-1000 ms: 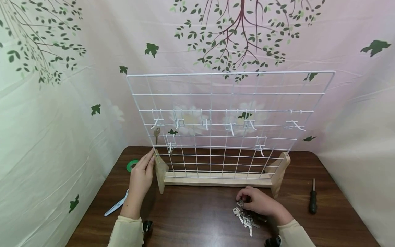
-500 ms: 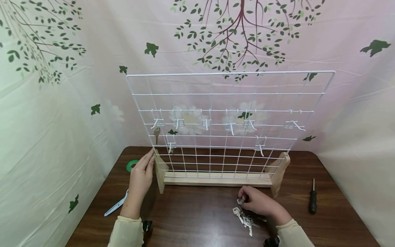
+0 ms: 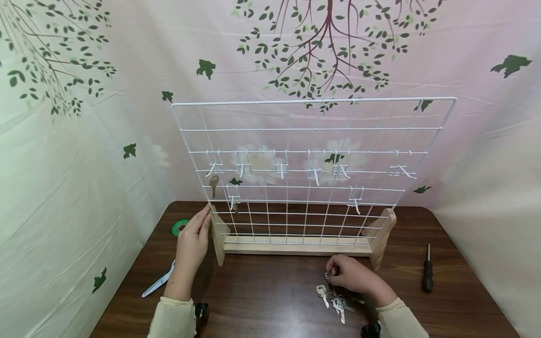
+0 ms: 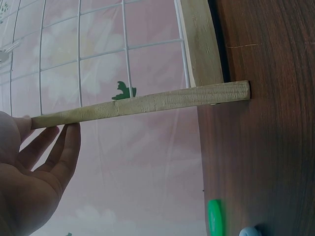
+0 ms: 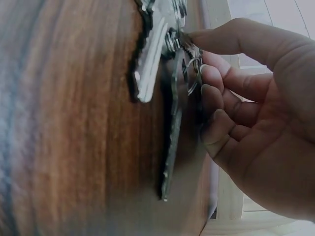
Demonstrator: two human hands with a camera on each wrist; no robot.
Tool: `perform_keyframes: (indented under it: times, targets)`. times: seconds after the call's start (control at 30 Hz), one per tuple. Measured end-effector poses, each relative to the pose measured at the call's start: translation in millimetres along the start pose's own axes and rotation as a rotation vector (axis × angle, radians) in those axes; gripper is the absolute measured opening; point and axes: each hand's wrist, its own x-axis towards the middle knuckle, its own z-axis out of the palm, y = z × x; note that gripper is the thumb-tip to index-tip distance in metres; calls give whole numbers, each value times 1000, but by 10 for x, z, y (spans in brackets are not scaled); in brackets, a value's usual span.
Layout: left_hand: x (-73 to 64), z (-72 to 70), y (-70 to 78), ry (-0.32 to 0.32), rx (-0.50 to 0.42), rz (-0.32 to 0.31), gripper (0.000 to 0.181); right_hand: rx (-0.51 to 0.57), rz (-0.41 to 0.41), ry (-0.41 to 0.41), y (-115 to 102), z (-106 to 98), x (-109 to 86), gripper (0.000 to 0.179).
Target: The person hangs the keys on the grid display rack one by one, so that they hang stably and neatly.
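Observation:
A white wire grid rack (image 3: pixel 287 202) stands upright between two wooden side pieces. My left hand (image 3: pixel 191 244) holds the left wooden side piece (image 4: pixel 147 102) near its upper end, fingers and thumb on opposite faces. On the table, my right hand (image 3: pixel 355 274) pinches a key at the upper edge of a pile of silver keys (image 3: pixel 340 307). In the right wrist view, thumb and fingers close on metal beside a thin ring; one long key (image 5: pixel 172 132) lies below the fingertips. One key (image 3: pixel 214 183) hangs at the rack's left side, under a white hook (image 3: pixel 213 170).
Several white hooks line the grid, among them one lower right (image 3: pixel 356 204). A screwdriver (image 3: pixel 428 274) lies at the table's right. Left of the rack are a green tape roll (image 3: pixel 179 227) and a light-blue handled tool (image 3: pixel 158 284), partly behind the left arm.
The right hand has barely shifted, still at the key pile. A key on the pile's left edge has turned and spread apart from the others. The left hand stays on the rack.

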Motion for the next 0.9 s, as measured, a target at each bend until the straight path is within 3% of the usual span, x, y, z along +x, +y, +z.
perform_keyframes:
  times: [0.67, 0.9]
  targets:
    - [0, 0, -14, -3, -13, -7, 40, -44, 35, 88, -13, 107, 2, 18]
    - [1, 2, -17, -9, -9, -5, 40, -6, 46, 75, -24, 122, -20, 15]
